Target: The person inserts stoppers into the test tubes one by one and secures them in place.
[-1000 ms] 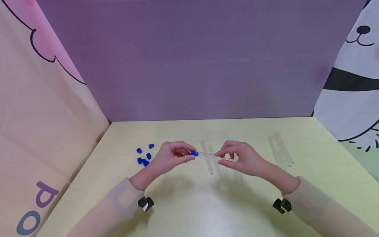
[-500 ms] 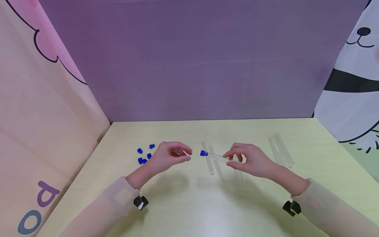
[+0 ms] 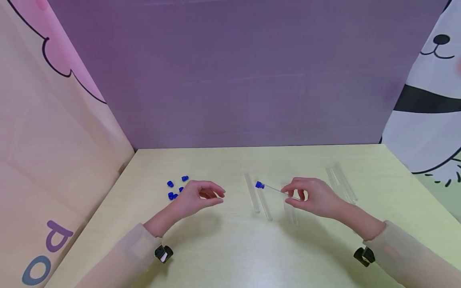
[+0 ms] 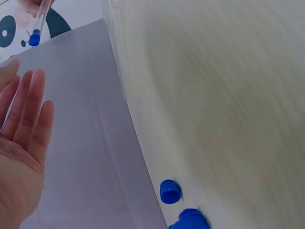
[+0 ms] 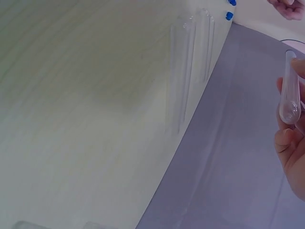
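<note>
My right hand (image 3: pixel 313 197) pinches a clear test tube (image 3: pixel 272 188) between thumb and fingers, above the table. A blue cap (image 3: pixel 259 185) sits on the tube's left end, tilted slightly up. In the right wrist view the tube's rounded bottom (image 5: pixel 289 112) shows against the palm. My left hand (image 3: pixel 198 197) is held over the table left of the tube, fingers relaxed and holding nothing. In the left wrist view its fingers (image 4: pixel 33 105) are spread a little, with the capped tube beyond them. Loose blue caps (image 3: pixel 170 184) lie just left of this hand, some partly hidden behind it.
Clear test tubes (image 3: pixel 252 193) lie on the pale table (image 3: pixel 230 256) between my hands, and one or more lie partly behind the right hand. More tubes (image 3: pixel 345 182) lie at the right. A purple panel (image 3: pixel 252 80) stands along the table's back edge.
My left hand has let go of the blue cap and drawn back left. My right hand has moved right, carrying the capped test tube with it.
</note>
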`<state>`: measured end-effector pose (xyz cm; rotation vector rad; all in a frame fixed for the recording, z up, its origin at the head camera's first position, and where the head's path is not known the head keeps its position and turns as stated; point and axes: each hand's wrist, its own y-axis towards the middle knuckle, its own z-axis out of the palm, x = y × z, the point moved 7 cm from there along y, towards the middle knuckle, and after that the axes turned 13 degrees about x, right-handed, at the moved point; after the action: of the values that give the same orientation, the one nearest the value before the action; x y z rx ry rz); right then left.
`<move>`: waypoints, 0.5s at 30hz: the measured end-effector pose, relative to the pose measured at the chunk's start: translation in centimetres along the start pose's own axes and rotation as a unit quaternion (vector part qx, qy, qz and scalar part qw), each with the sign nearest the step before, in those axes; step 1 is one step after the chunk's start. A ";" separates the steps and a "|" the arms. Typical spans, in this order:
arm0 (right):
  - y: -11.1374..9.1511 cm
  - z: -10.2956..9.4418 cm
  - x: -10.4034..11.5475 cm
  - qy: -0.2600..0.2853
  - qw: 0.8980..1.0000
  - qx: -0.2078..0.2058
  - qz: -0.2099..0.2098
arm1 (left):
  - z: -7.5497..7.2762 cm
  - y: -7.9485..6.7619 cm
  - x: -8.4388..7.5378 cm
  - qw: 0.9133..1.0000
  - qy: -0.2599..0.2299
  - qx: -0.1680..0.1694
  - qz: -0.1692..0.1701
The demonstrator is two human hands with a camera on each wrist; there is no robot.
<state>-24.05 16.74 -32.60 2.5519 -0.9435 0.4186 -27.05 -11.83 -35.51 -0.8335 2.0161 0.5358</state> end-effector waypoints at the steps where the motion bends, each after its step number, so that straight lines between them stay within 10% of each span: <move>1: -0.1 -0.1 -0.1 -0.001 1.000 0.000 0.001 | -0.1 -0.1 0.1 1.000 0.003 0.001 0.003; 15: -2.3 -0.7 -2.9 -0.012 0.999 0.003 0.052 | -1.1 -1.2 0.9 0.999 0.038 -0.007 -0.005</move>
<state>-24.67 20.27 -33.72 2.5270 -1.0876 0.4220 -27.16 -13.67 -35.72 -0.8842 2.0774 0.5206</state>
